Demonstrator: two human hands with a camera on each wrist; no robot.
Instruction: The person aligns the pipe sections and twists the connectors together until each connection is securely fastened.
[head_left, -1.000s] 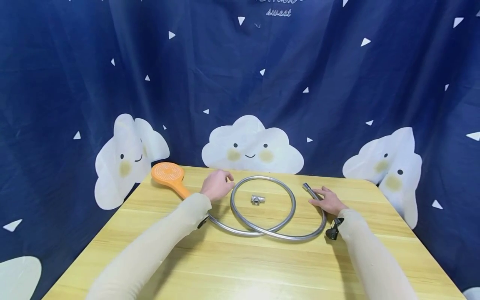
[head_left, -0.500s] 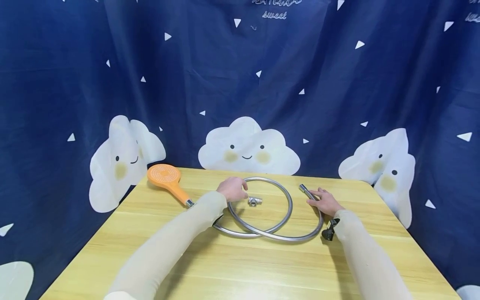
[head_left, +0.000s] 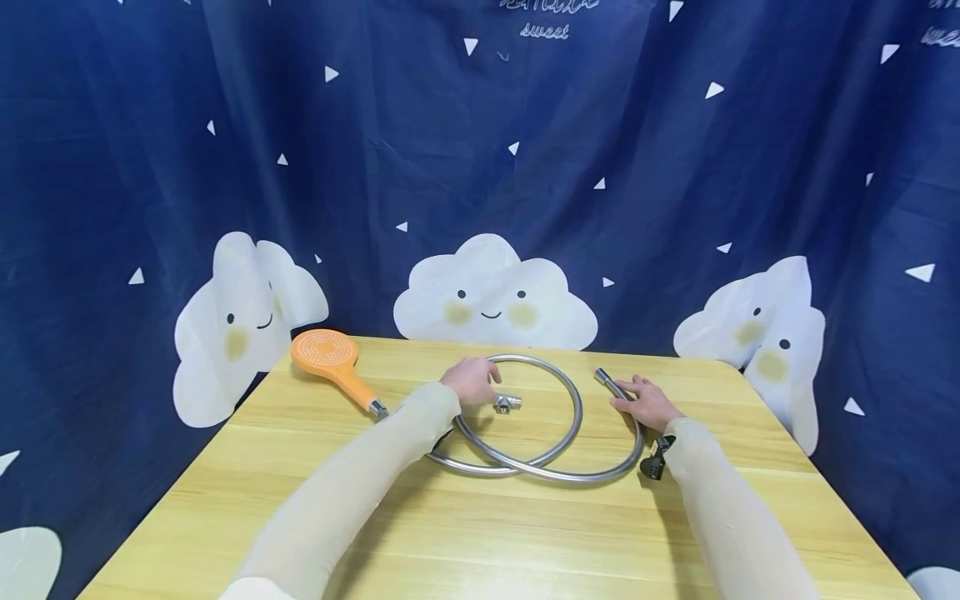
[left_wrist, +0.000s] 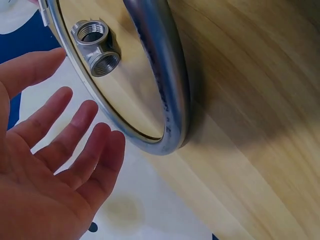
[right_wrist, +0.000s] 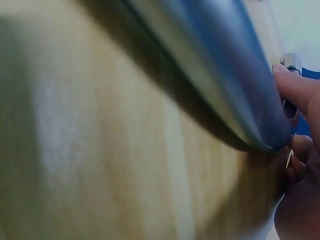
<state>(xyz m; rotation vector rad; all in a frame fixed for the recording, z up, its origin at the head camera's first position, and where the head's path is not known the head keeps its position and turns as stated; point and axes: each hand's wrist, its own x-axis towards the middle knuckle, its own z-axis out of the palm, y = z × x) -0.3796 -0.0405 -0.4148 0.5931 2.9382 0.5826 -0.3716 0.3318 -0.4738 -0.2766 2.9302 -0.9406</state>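
Observation:
My left hand (head_left: 471, 381) hovers at the left side of a looped metal shower hose (head_left: 581, 477), fingers relaxed and holding nothing. Just right of its fingertips, a small chrome threaded tee fitting (head_left: 507, 403) lies inside the loop. The left wrist view shows the fitting (left_wrist: 95, 45) with two threaded openings, apart from the fingers. On the right, my right hand (head_left: 648, 404) holds the hose close to its metal end connector (head_left: 602, 377), thumb and fingers on either side. That grip is partly cut off in the right wrist view. An orange shower head (head_left: 326, 350) lies at far left.
Everything lies on a light wooden table (head_left: 465, 542). A dark blue curtain (head_left: 435, 117) with white clouds hangs behind and at both sides. The shower head's metal neck (head_left: 378, 408) points toward the hose; my left sleeve hides the stretch between them.
My left hand has moved right, from beside the shower head's handle to near the tee fitting. My right hand stays at the hose end. The head view has shifted slightly.

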